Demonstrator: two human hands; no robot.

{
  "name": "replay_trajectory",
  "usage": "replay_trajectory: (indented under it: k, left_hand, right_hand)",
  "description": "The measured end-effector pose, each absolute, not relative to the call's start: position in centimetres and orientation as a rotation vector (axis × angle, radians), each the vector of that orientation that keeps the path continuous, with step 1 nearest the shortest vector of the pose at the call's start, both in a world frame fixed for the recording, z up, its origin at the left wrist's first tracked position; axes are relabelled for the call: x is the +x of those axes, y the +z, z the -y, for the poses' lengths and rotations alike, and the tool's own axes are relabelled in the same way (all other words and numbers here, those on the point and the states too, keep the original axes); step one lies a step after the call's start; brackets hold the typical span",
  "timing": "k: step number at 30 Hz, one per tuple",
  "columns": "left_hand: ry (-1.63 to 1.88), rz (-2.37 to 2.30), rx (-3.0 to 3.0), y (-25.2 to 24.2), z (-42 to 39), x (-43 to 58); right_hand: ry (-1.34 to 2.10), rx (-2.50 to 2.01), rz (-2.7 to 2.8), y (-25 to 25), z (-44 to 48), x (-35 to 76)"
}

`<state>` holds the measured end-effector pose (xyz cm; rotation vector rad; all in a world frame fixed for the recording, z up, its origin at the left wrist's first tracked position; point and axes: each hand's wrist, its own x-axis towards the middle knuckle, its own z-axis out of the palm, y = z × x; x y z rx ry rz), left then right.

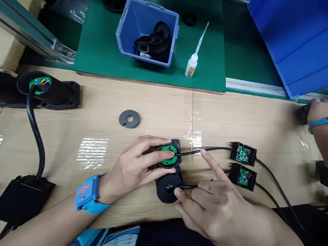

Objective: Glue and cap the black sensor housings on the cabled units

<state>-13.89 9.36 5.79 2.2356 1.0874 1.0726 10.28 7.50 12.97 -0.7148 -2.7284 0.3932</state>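
Note:
My left hand (138,160) is closed around a black housing with a round green circuit board (168,160) in its open end; the index fingertip presses on the board where a black cable (191,153) comes out. Below it stands a second black housing (164,189) with a dark round cover, thin coloured wires showing in its centre hole. My right hand (217,206) has its thumb at that hole and curled fingers over the lower black cable (189,186). Its index finger stretches out to the upper cable. Both cables lead toward small open black boxes (243,154) with green boards inside.
A slotted grey ring (129,118) lies on the cardboard-covered table. Behind are a blue bin (144,59) of black rings, a white dropper bottle (191,66) and a large blue crate (301,43). Black housings (55,93) stand left; another person's hand (325,111) is right.

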Motion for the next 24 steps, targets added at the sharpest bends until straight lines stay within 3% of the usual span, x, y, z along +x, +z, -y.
replay_trajectory:
  k: [9, 13, 16, 20, 24]
  left_hand:
    - [1.001, -1.068, 2.248, 6.4, -9.9, -14.6]
    - [0.954, -1.549, 2.241, 9.5, -11.1, -18.3]
    - [0.676, -1.829, 2.371, 11.0, -11.9, -21.6]
    - [0.19, -1.648, 2.571, 10.8, -12.8, -23.6]
    - [0.066, -1.537, 2.636, 10.4, -14.0, -22.9]
  right_hand:
    - [0.553, -0.677, 2.759, 13.3, -9.1, 10.2]
    - [0.564, -0.676, 2.732, 13.2, -8.9, 10.4]
    - [0.531, -0.676, 2.722, 13.2, -8.7, 10.4]
    - [0.515, -0.672, 2.708, 13.1, -8.4, 10.5]
    - [0.506, -0.666, 2.711, 12.9, -8.1, 10.8]
